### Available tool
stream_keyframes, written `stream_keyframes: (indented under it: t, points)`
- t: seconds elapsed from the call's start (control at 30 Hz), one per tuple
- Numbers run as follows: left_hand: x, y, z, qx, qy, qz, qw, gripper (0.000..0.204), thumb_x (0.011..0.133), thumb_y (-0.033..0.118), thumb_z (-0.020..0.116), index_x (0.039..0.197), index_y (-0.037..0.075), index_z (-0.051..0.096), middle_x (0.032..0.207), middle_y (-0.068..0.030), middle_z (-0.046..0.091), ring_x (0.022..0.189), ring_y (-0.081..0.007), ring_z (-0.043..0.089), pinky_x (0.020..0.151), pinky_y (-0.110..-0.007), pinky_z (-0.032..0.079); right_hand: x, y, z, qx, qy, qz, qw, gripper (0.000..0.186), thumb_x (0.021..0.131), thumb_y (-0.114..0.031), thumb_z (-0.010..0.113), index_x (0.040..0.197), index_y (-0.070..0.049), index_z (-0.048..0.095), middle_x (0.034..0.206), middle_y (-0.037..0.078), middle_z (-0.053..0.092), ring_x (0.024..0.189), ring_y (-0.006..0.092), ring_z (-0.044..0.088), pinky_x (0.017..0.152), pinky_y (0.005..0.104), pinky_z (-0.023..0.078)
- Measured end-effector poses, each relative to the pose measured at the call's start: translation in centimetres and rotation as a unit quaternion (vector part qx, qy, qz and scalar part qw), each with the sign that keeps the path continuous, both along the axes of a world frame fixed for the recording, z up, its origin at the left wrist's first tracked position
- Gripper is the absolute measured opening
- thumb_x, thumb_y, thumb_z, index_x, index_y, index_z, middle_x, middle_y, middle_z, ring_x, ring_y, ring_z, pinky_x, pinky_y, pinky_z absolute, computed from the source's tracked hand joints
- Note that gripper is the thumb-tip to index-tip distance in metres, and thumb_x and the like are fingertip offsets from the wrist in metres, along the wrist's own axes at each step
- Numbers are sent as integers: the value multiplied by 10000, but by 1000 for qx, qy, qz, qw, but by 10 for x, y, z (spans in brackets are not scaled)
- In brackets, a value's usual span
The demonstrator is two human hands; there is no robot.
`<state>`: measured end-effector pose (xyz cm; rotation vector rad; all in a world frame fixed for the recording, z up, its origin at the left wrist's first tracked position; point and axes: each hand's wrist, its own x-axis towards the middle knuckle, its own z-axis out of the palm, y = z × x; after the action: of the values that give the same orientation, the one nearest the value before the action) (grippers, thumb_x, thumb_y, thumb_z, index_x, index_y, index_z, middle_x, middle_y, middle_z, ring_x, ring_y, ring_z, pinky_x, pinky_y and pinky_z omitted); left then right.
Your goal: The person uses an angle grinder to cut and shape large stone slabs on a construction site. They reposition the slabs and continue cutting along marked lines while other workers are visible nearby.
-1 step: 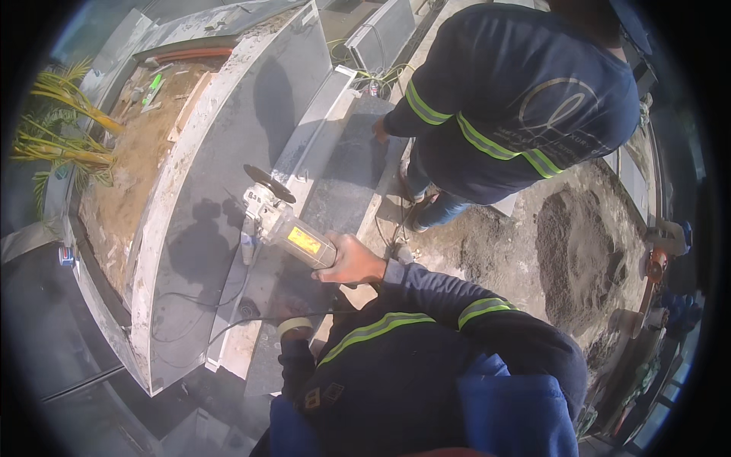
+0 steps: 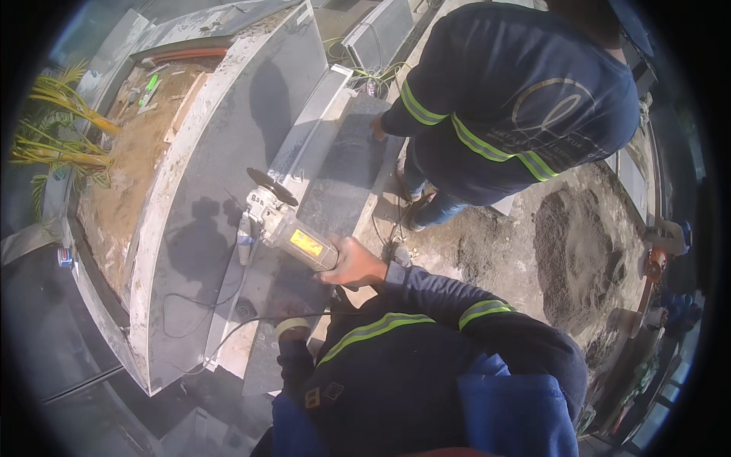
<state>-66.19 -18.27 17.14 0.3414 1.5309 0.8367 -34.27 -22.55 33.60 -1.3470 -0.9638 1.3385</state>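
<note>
My right hand [image 2: 358,263] is wrapped round the rear body of an angle grinder [image 2: 304,242]. The grinder has a pale gear head, a yellow label and a dark thin disc [image 2: 272,186] at its far end. Its grey side handle [image 2: 244,240] juts toward the near side, with no hand on it. Disc and head hang over a grey stone slab [image 2: 335,164] and a pale ledge. My left hand [image 2: 289,307] is low by the slab, below the grinder, with a pale band at the wrist; its fingers are too blurred to read. A dark cable [image 2: 259,318] runs past it.
A co-worker [image 2: 525,99] in dark clothing with reflective stripes stands at the far right, one hand on the slab. A tall grey panel [image 2: 221,152] borders a soil bed [image 2: 129,183] with a palm on the left. A sand heap [image 2: 579,251] lies at right.
The grinder and my right hand have shifted very slightly right and toward me. The cable beside my left hand has changed its curve.
</note>
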Motion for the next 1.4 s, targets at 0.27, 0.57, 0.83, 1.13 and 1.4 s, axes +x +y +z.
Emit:
stream_keyframes:
  t: [0.27, 0.57, 0.83, 1.13, 1.4]
  points:
    - [14, -32, -34, -19, 178, 68, 982, 350, 1045, 310, 569, 1209, 2, 597, 1065, -107, 641, 950, -210, 636, 826, -362, 526, 69, -26, -18, -72, 22, -33, 997, 622, 741, -208, 858, 1199, 114, 588, 988, 146, 718, 908, 182, 685, 833, 315, 545]
    - [148, 27, -41, 252, 272, -167, 913, 392, 1069, 299, 532, 1306, -8, 585, 1158, -107, 641, 1025, -203, 611, 893, -368, 501, 118, 22, -34, -53, -115, -108, 986, 596, 717, -212, 849, 1139, 124, 598, 925, 185, 724, 839, 227, 704, 769, 374, 562]
    - [371, 115, 85, -15, -396, -235, 888, 824, 1001, 764, 355, 1419, 74, 523, 1282, -117, 632, 1199, -273, 594, 1036, -482, 455, 168, 50, -18, -135, -293, -100, 941, 624, 712, -314, 831, 1084, 135, 609, 893, 292, 708, 855, 382, 736, 761, 446, 560]
    - [447, 172, 61, -161, -335, -98, 923, 838, 888, 831, 426, 1387, 170, 552, 1203, -129, 603, 967, -366, 612, 824, -607, 514, 201, 65, -12, -191, -321, -77, 924, 742, 692, -356, 814, 1228, 97, 574, 963, 323, 709, 937, 455, 716, 821, 487, 551]
    - [519, 174, 98, -16, -306, -151, 940, 655, 954, 683, 410, 1320, 178, 609, 1197, -75, 651, 1081, -311, 616, 939, -536, 493, 253, 48, -2, -129, -323, -149, 926, 696, 701, -302, 815, 1216, 83, 549, 932, 315, 706, 918, 466, 709, 816, 487, 556]
